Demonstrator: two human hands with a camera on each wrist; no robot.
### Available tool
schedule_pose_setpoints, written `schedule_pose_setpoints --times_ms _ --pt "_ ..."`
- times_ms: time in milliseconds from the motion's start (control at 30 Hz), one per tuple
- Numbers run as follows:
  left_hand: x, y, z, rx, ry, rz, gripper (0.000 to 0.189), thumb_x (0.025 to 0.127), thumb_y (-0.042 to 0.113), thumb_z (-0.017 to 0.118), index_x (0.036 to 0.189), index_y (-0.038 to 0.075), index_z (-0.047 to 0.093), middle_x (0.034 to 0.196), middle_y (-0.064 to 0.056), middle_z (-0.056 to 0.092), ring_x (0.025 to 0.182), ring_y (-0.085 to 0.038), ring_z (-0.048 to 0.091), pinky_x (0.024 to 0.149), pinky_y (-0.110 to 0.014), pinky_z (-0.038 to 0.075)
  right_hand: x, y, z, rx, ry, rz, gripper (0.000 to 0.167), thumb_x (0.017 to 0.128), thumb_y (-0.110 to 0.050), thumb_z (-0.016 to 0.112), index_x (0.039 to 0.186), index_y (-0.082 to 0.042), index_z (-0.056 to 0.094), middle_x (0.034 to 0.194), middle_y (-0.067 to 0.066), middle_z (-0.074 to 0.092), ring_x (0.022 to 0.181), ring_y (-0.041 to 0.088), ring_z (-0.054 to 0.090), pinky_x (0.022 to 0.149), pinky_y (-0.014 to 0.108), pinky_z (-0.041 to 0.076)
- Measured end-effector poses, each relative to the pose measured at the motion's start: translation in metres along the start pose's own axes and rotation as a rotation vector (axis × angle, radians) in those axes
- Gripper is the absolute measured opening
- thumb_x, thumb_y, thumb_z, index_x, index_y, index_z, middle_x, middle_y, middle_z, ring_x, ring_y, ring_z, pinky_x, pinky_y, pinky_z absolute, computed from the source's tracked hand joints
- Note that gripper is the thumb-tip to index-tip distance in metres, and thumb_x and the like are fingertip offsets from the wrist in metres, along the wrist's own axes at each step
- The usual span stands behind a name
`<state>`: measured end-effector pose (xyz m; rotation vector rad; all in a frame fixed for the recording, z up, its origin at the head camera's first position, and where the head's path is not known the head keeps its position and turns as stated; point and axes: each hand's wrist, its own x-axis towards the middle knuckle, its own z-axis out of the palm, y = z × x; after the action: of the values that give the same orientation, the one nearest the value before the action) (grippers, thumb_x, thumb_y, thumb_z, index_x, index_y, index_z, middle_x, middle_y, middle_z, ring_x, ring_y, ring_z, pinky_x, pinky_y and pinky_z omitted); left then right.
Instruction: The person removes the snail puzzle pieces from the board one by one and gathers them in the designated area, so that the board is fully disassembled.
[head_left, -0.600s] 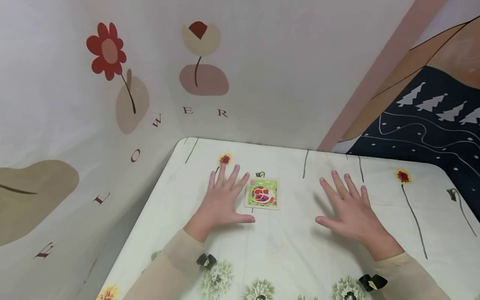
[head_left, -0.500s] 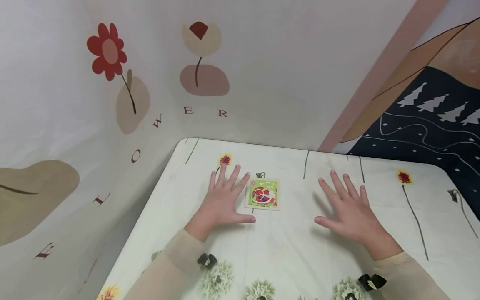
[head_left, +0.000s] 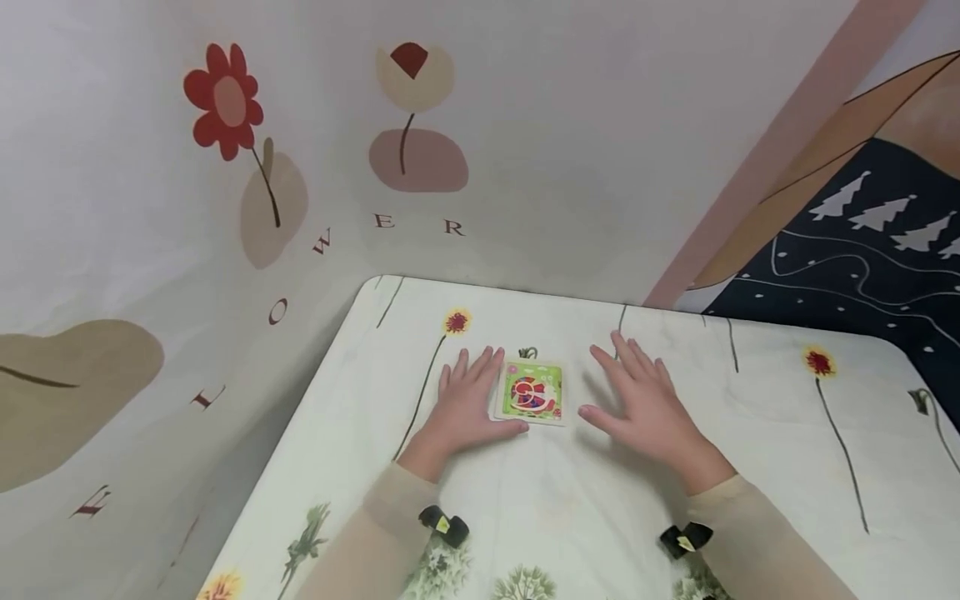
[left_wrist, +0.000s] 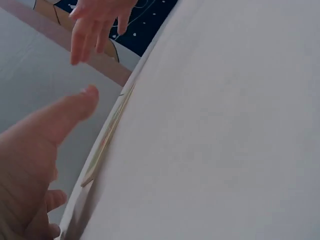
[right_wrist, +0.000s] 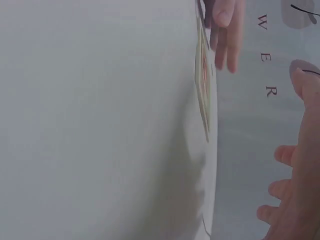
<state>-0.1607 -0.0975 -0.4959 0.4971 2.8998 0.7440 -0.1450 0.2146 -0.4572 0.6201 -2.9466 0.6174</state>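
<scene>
A small square wooden puzzle board (head_left: 532, 392) with a colourful snail picture on green lies flat on the table. In the head view my left hand (head_left: 468, 402) is at the board's left edge, thumb stretched below its near corner; whether it touches cannot be told. My right hand (head_left: 642, 403) hovers right of the board, apart from it, fingers spread. The left wrist view shows the board (left_wrist: 108, 137) edge-on beyond my left thumb (left_wrist: 70, 112). From the right wrist the board (right_wrist: 202, 80) also appears edge-on, with the left hand (right_wrist: 227, 30) beyond it.
A white flower-printed cloth covers the table (head_left: 570, 517). Behind and to the left hangs a pale curtain (head_left: 555, 150) with flowers and letters. At the right is a dark printed fabric (head_left: 847, 250) with white trees.
Both hands have moved inward towards the puzzle board, the right hand shifting clearly left. The left hand's fingers have drawn nearer together. The head view has shifted slightly.
</scene>
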Motion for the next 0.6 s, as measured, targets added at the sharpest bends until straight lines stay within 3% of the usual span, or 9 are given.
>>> schedule_pose_setpoints --times_ms 233,400,600 --pt "0.000 -0.007 0.009 0.069 0.021 0.006 0.120 0.078 0.074 0.078 0.169 0.012 0.031 0.175 -0.006 0.028 0.163 -0.039 0.009 0.127 -0.062 0.008 0.026 -0.019 0.030 0.064 -0.005 -0.009 0.081 0.096 -0.059 0.070 0.159 -0.011 0.050 0.168 0.020 0.036 0.155 0.049 0.029 0.120 0.075 0.017" --pt "-0.002 -0.007 0.012 0.134 0.019 0.021 0.116 0.081 0.077 0.074 0.166 0.008 0.037 0.174 -0.007 0.029 0.163 -0.038 0.011 0.127 -0.062 0.010 0.041 -0.028 0.047 0.089 0.026 -0.015 0.067 0.094 -0.051 0.073 0.143 -0.007 0.063 0.147 0.020 0.054 0.151 0.048 0.032 0.122 0.068 0.018" --pt "-0.005 -0.008 0.011 0.169 0.024 0.023 0.111 0.084 0.078 0.070 0.166 0.010 0.039 0.175 -0.006 0.029 0.163 -0.037 0.012 0.127 -0.061 0.011 0.060 -0.041 0.060 0.158 0.049 0.014 0.050 0.096 -0.043 0.076 0.133 -0.009 0.072 0.129 0.016 0.056 0.134 0.042 0.039 0.112 0.065 0.027"
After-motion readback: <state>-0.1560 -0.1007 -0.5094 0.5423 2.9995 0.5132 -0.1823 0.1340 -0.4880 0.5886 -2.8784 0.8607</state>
